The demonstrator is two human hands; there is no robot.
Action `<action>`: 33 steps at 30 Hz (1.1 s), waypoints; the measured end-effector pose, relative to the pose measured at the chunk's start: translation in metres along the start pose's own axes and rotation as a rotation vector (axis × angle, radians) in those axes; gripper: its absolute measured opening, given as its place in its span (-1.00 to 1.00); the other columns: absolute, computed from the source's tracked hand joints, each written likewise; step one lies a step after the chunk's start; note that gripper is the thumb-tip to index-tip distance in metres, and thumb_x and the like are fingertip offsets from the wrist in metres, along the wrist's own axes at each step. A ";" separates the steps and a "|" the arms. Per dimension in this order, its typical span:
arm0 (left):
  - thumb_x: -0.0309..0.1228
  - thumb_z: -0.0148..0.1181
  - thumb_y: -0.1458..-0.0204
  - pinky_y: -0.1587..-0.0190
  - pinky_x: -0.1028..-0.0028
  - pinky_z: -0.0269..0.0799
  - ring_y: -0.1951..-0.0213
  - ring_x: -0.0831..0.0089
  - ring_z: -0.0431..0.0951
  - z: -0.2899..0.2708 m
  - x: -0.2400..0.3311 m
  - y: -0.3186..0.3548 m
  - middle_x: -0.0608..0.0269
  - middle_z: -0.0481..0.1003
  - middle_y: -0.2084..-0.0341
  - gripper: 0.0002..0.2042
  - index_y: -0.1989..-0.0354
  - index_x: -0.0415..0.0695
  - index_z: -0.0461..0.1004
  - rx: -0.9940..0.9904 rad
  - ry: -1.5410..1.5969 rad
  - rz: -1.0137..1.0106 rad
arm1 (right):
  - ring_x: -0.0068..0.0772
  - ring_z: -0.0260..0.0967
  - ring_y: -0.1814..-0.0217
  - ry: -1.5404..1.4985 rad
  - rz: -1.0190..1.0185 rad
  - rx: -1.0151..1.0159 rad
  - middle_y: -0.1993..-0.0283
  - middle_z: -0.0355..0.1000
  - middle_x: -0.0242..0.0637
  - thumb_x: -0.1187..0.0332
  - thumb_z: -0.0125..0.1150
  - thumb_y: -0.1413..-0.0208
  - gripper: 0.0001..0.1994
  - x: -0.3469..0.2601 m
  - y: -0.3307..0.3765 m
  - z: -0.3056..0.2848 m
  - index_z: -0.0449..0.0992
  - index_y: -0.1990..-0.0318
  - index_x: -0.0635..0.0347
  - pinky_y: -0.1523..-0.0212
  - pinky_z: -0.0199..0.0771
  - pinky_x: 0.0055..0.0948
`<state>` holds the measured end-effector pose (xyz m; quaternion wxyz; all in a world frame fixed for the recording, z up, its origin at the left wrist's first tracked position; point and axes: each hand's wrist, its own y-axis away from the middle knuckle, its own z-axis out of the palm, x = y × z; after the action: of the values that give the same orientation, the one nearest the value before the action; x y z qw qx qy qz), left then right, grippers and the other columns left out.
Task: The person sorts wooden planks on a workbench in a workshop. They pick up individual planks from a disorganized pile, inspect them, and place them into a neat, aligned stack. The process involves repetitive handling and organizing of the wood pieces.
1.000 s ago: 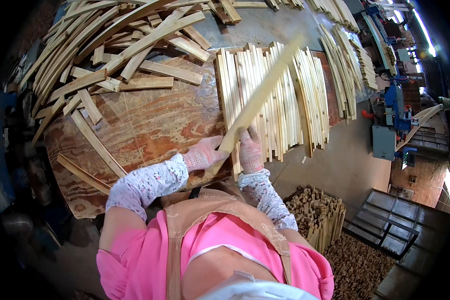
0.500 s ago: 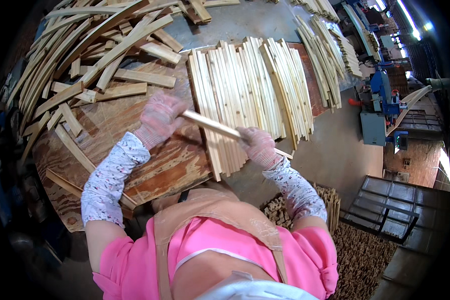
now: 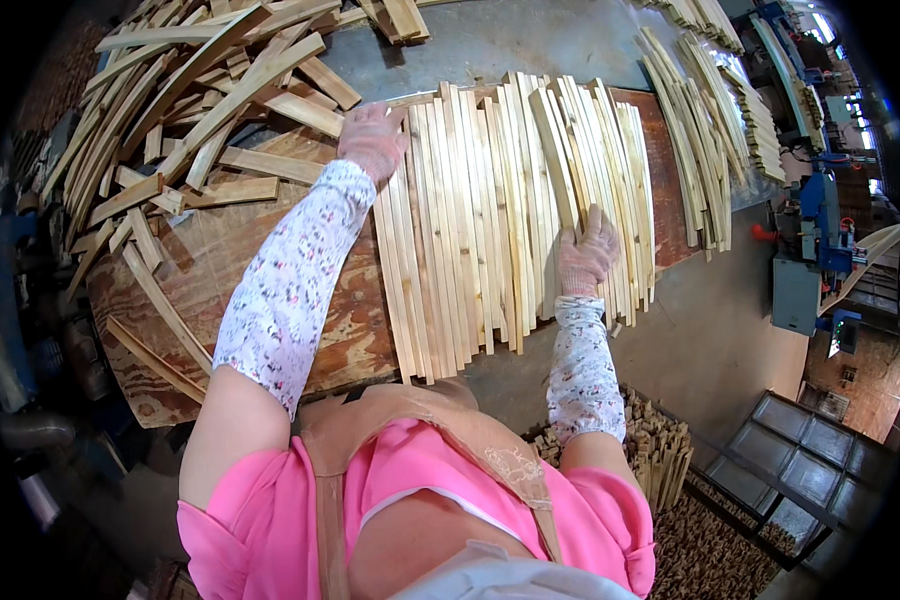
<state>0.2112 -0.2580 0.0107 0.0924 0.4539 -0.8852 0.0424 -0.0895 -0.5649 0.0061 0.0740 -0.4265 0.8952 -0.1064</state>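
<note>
A row of pale wooden strips (image 3: 465,230) lies side by side on the plywood board. My left hand (image 3: 373,140), in a pinkish work glove, is closed at the far left corner of the row, around the far end of an outermost strip; its fingertips are partly hidden. On the right part of the row rests my right hand (image 3: 587,255), gloved alike. Its fingers stretch forward over the strips, beside the near end of a strip (image 3: 553,150) that lies raised on top of the others. Nothing is clearly held in that hand.
Curved wooden pieces (image 3: 185,110) are heaped at the far left of the plywood board (image 3: 260,260). More strip stacks (image 3: 690,140) lie at the far right. A blue machine (image 3: 818,235) stands beyond, and bundled sticks (image 3: 660,450) sit by my right elbow.
The strip that both hands held in the air now lies at the row's left edge. My left hand has moved far and right; my right hand has released it and moved right onto the row.
</note>
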 end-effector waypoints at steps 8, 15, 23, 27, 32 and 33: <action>0.08 0.15 -0.23 -0.43 0.13 0.26 -0.38 0.17 0.41 -0.013 -0.017 -0.018 0.12 0.50 -0.33 -0.51 -0.22 0.10 0.63 0.038 -0.127 0.167 | -0.07 0.60 0.02 -0.746 -0.412 0.115 0.07 0.65 -0.12 0.31 0.62 0.01 -0.49 -0.081 0.043 -0.030 0.66 -0.13 0.20 -0.03 0.64 -0.07; 0.02 0.22 -0.28 -0.26 0.26 0.50 -0.12 0.23 0.61 -0.104 -0.002 0.059 0.01 0.62 -0.11 -0.44 -0.26 -0.17 0.54 -0.270 0.996 0.114 | 0.06 0.59 -0.18 -0.773 0.085 -0.762 -0.31 0.48 0.21 0.08 0.33 -0.25 -0.22 -0.198 0.121 -0.078 0.22 -0.57 0.11 -0.22 0.60 -0.07; 0.10 0.19 -0.26 -0.59 0.13 0.02 -0.54 -0.08 0.21 0.073 -0.027 0.173 -0.28 0.26 -0.48 -0.17 -0.51 -0.30 0.24 -0.183 0.828 -0.369 | -0.18 0.62 0.16 -0.839 0.253 -0.591 0.11 0.51 -0.03 0.23 0.22 -0.37 -0.70 -0.150 -0.020 -0.106 0.51 -0.14 0.18 0.37 0.67 -0.32; 0.11 0.24 -0.20 -0.45 0.06 0.24 -0.41 -0.18 0.35 0.039 0.052 0.191 -0.32 0.32 -0.40 -0.12 -0.52 -0.29 0.20 -0.376 0.768 -0.429 | -0.11 0.52 -0.28 -0.125 0.125 -0.489 -0.19 0.55 -0.02 0.01 0.19 -0.38 -0.54 -0.087 -0.068 -0.057 0.52 -0.28 0.06 -0.19 0.60 -0.08; 0.02 0.28 -0.21 -0.39 0.09 0.33 -0.33 -0.10 0.43 0.050 0.047 0.201 -0.24 0.37 -0.34 -0.20 -0.49 -0.27 0.25 -0.283 0.810 -0.451 | -0.04 0.25 -0.55 0.148 -0.268 -0.203 -0.50 0.36 -0.18 -0.07 0.26 -0.28 -0.33 -0.039 -0.064 -0.016 0.36 -0.50 -0.12 -0.56 0.23 -0.08; 0.00 0.29 -0.21 -0.39 0.10 0.34 -0.33 -0.09 0.43 0.052 0.045 0.201 -0.22 0.38 -0.34 -0.22 -0.48 -0.26 0.27 -0.211 0.770 -0.419 | -0.07 0.21 -0.57 0.161 -0.282 -0.206 -0.52 0.33 -0.20 -0.09 0.26 -0.28 -0.32 -0.036 -0.064 -0.013 0.35 -0.51 -0.13 -0.57 0.21 -0.08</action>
<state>0.0159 -0.1843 -0.0297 0.4672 0.5625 -0.6750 0.0982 -0.0220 -0.5746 0.0364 -0.0578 -0.5430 0.8358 -0.0574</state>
